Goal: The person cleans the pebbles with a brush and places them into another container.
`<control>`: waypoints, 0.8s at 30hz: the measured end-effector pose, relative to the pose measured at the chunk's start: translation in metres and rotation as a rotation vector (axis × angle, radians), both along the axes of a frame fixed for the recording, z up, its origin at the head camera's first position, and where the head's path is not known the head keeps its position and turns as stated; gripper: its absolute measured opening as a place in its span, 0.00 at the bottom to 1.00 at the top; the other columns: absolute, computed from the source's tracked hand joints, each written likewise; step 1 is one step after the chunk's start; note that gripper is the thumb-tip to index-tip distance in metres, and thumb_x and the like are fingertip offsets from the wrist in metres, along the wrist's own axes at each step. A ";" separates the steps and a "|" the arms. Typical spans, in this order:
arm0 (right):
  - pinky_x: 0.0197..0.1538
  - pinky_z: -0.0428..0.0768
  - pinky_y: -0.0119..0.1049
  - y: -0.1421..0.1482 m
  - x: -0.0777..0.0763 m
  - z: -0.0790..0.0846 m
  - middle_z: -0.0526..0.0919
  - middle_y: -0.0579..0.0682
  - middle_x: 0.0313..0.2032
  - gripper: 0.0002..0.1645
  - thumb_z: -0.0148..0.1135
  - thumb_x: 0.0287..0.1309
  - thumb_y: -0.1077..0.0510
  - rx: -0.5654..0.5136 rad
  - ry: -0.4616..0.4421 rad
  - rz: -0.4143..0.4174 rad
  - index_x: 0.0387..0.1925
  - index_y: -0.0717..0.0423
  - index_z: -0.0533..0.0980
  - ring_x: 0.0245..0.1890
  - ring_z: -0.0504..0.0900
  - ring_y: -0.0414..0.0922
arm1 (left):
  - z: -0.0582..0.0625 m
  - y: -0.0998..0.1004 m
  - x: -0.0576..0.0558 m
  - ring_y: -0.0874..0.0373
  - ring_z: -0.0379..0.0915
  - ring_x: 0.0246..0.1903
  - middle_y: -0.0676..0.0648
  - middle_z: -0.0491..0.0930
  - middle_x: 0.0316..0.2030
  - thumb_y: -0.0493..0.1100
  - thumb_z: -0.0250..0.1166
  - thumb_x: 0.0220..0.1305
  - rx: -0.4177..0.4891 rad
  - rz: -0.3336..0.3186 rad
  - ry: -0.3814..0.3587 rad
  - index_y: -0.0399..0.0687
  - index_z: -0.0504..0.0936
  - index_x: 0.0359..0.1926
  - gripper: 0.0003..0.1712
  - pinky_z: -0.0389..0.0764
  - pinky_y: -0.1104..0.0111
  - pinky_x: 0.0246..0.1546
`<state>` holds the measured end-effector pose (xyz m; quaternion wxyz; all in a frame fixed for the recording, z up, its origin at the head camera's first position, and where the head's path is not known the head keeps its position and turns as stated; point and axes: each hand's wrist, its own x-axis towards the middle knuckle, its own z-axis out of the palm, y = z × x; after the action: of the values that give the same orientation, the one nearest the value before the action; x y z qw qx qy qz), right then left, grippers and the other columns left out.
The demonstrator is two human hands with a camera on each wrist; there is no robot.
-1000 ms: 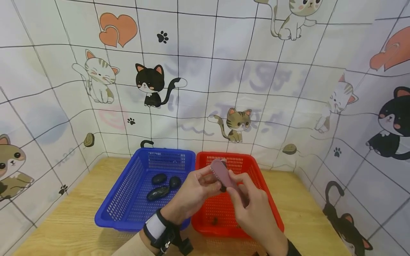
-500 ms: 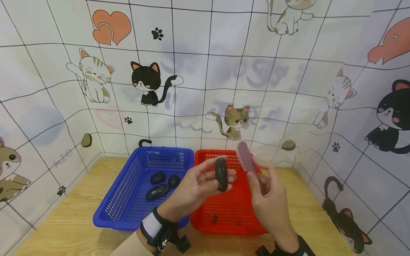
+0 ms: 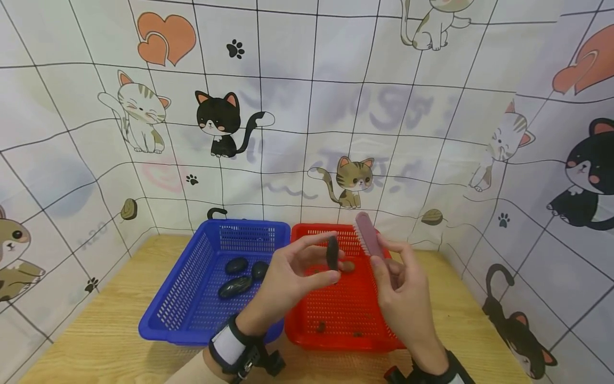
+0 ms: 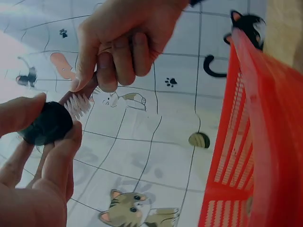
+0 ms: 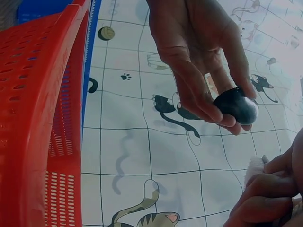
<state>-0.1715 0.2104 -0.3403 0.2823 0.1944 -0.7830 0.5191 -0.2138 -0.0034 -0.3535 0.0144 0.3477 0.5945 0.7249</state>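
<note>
My left hand (image 3: 288, 274) pinches a smooth, dark stone (image 3: 332, 253) by its ends between thumb and fingertips, over the red basket (image 3: 331, 342). The stone's glossy, rounded side (image 5: 236, 106) shows in the right wrist view. To its right, my right hand (image 3: 408, 290) grips a small pink brush (image 3: 366, 234) by the handle, head up. White bristles (image 4: 77, 104) face the stone; in the head view a gap separates the two. A brown stone (image 3: 347, 266) lies in the red basket, partly behind my left fingers.
A blue basket (image 3: 168, 335) stands left of the red one on the wooden table (image 3: 96, 325), holding three dark stones (image 3: 235, 287). Small brown bits (image 3: 321, 326) lie on the red basket's floor. A cat-print sheet (image 3: 288, 133) hangs behind and at both sides.
The brush has come off the stone and moved right with my right hand, which then stays put. In the last half second my left fingers have turned the stone, so it looks narrower.
</note>
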 end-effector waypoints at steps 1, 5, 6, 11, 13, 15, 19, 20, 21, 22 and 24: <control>0.13 0.68 0.34 0.000 0.000 0.000 0.78 0.57 0.59 0.24 0.59 0.71 0.64 0.001 -0.001 -0.002 0.65 0.60 0.67 0.17 0.73 0.43 | 0.002 0.000 0.002 0.45 0.79 0.53 0.43 0.83 0.52 0.33 0.69 0.64 -0.015 0.049 0.033 0.58 0.73 0.68 0.34 0.80 0.51 0.53; 0.13 0.67 0.34 -0.001 -0.001 -0.001 0.79 0.58 0.57 0.23 0.59 0.70 0.64 0.000 -0.010 -0.012 0.64 0.60 0.68 0.15 0.70 0.42 | 0.005 0.002 0.009 0.47 0.80 0.51 0.43 0.83 0.49 0.30 0.72 0.59 -0.050 0.236 0.166 0.53 0.76 0.65 0.34 0.83 0.55 0.47; 0.13 0.67 0.34 -0.002 -0.002 -0.001 0.80 0.58 0.57 0.23 0.59 0.70 0.64 0.002 -0.013 -0.017 0.64 0.59 0.68 0.15 0.70 0.42 | 0.006 0.002 0.010 0.47 0.81 0.50 0.43 0.83 0.49 0.30 0.73 0.58 -0.059 0.279 0.200 0.51 0.77 0.65 0.34 0.84 0.55 0.44; 0.14 0.69 0.34 -0.003 -0.002 -0.001 0.78 0.58 0.60 0.23 0.59 0.71 0.63 0.017 -0.020 -0.034 0.64 0.59 0.68 0.25 0.81 0.44 | 0.006 0.006 0.014 0.49 0.82 0.46 0.44 0.83 0.48 0.28 0.75 0.53 -0.131 0.462 0.359 0.46 0.78 0.62 0.35 0.84 0.53 0.40; 0.14 0.69 0.34 -0.002 -0.002 -0.002 0.78 0.59 0.59 0.24 0.59 0.71 0.63 0.011 -0.021 -0.030 0.65 0.59 0.68 0.22 0.78 0.44 | 0.006 0.007 0.015 0.49 0.82 0.45 0.45 0.83 0.48 0.27 0.76 0.52 -0.141 0.484 0.386 0.46 0.78 0.62 0.35 0.84 0.53 0.39; 0.13 0.68 0.34 -0.001 -0.002 -0.002 0.78 0.59 0.58 0.24 0.59 0.71 0.63 0.007 -0.022 -0.024 0.65 0.59 0.68 0.19 0.76 0.44 | 0.006 0.008 0.015 0.49 0.82 0.45 0.44 0.83 0.48 0.27 0.76 0.52 -0.141 0.486 0.392 0.46 0.78 0.62 0.36 0.84 0.53 0.39; 0.13 0.67 0.34 -0.001 -0.003 -0.002 0.78 0.58 0.58 0.23 0.59 0.71 0.63 0.009 -0.025 -0.018 0.65 0.59 0.68 0.16 0.72 0.44 | 0.008 0.006 0.015 0.49 0.82 0.46 0.44 0.84 0.46 0.29 0.76 0.53 -0.137 0.471 0.347 0.46 0.78 0.63 0.34 0.85 0.55 0.39; 0.13 0.67 0.34 0.000 -0.004 -0.003 0.78 0.58 0.58 0.23 0.59 0.71 0.63 0.011 -0.026 -0.017 0.64 0.59 0.68 0.17 0.73 0.44 | 0.008 0.004 0.014 0.48 0.82 0.46 0.44 0.84 0.45 0.29 0.75 0.54 -0.133 0.464 0.324 0.47 0.78 0.63 0.34 0.85 0.56 0.39; 0.13 0.67 0.34 0.000 -0.004 -0.003 0.78 0.57 0.59 0.23 0.59 0.71 0.62 0.009 -0.028 -0.015 0.64 0.58 0.68 0.16 0.72 0.44 | 0.009 0.003 0.014 0.48 0.82 0.46 0.43 0.84 0.44 0.30 0.75 0.55 -0.128 0.455 0.300 0.47 0.78 0.63 0.34 0.85 0.56 0.39; 0.13 0.67 0.34 0.000 -0.004 -0.003 0.78 0.57 0.58 0.23 0.59 0.71 0.63 0.006 -0.029 -0.015 0.64 0.58 0.68 0.16 0.71 0.44 | 0.010 0.001 0.013 0.48 0.82 0.46 0.43 0.84 0.44 0.30 0.75 0.55 -0.121 0.448 0.279 0.47 0.78 0.63 0.33 0.85 0.57 0.40; 0.13 0.68 0.34 0.001 -0.004 -0.003 0.78 0.57 0.58 0.23 0.59 0.71 0.62 0.003 -0.039 -0.018 0.64 0.58 0.68 0.15 0.70 0.44 | 0.011 -0.003 0.012 0.47 0.81 0.47 0.43 0.84 0.44 0.31 0.75 0.56 -0.106 0.433 0.237 0.49 0.78 0.63 0.33 0.84 0.57 0.41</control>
<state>-0.1751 0.2110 -0.3431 0.2712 0.1776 -0.7910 0.5189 -0.2022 -0.0067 -0.3422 -0.1927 0.2939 0.6897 0.6330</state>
